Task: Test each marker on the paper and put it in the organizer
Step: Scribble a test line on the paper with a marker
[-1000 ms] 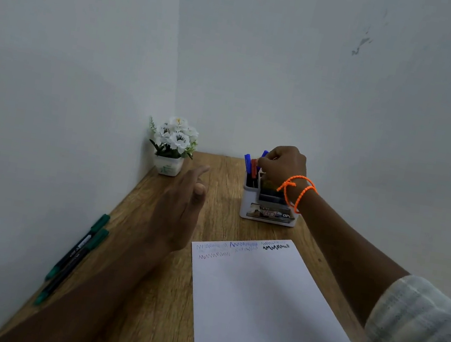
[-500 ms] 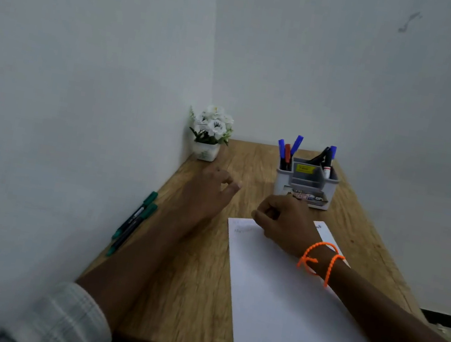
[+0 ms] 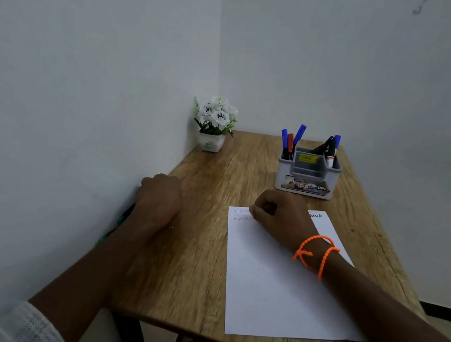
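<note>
Left hand moved onto green markers.

Single head-worn view, forward and down over the desk, close range.

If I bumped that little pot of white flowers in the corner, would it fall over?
Probably quite easily. The flower pot is small while the white flowers spread wider above it, so it looks top-heavy. It also looks light, likely plastic, so a push might slide or tip it. The wall close on its left might catch it that way.
</note>
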